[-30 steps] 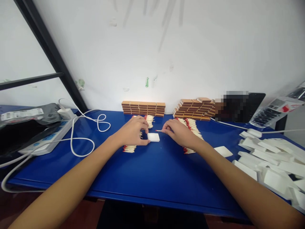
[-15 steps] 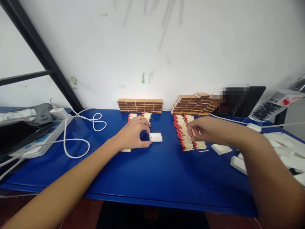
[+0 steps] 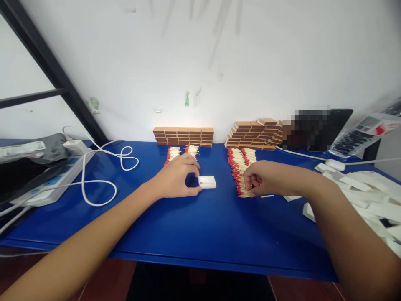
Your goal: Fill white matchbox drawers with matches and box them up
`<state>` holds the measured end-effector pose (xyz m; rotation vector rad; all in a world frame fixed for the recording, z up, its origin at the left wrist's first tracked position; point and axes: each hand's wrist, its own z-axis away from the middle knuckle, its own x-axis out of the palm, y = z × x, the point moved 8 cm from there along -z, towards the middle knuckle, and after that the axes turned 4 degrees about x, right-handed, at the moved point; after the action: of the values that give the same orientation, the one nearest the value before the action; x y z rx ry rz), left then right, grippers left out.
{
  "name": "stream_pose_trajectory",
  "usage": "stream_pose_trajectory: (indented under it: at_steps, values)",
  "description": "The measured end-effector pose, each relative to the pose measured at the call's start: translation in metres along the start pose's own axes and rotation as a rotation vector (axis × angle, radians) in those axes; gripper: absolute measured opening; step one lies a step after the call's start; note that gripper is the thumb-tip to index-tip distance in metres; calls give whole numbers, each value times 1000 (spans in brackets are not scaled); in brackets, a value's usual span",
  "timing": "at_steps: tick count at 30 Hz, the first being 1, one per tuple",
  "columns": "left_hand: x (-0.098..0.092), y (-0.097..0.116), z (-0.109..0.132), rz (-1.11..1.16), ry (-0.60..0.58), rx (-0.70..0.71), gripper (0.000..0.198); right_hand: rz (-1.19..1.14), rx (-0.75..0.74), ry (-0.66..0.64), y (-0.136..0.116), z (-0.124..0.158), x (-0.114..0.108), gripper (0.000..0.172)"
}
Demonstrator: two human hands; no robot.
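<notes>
My left hand (image 3: 181, 177) pinches the left end of a small white matchbox tray (image 3: 209, 182) on the blue table, thumb at the near corner and fingers at the far one. Inside the tray lies a red-tipped match. My right hand (image 3: 257, 177) is curled over the near part of the right pile of matches (image 3: 237, 165), fingertips pressed together; whether a match is between them is hidden. Another pile of matches (image 3: 191, 150) lies behind and partly under my left hand. A single match (image 3: 267, 196) rests apart beside the right hand.
Brown matchboxes (image 3: 183, 136) are stacked along the wall, with a second, uneven stack (image 3: 252, 134) to the right. Many white trays (image 3: 372, 200) are heaped at the right. White cables (image 3: 100, 182) and a power strip (image 3: 59, 179) lie left. A plastic-wrapped package (image 3: 360, 133) stands back right.
My right hand has come down and nearer over the right match pile, its fingers closing in. My left hand stays on the tray. The view has shifted slightly.
</notes>
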<state>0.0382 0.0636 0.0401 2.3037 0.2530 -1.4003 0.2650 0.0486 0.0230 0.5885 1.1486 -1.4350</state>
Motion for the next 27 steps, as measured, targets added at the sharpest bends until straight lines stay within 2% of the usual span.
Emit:
stream_pose_trajectory:
  at_steps: [4,12,27]
  values:
    - [2,2,0,-3,-15,-2,22,-14,-22,23,-1,0,-1,8]
    - [2,4,-1,10,-15,0,20,-13,60,9,-9,6,1,13]
    - [3,9,-2,31,14,39,20,-13,-55,115,-15,4,-10,5]
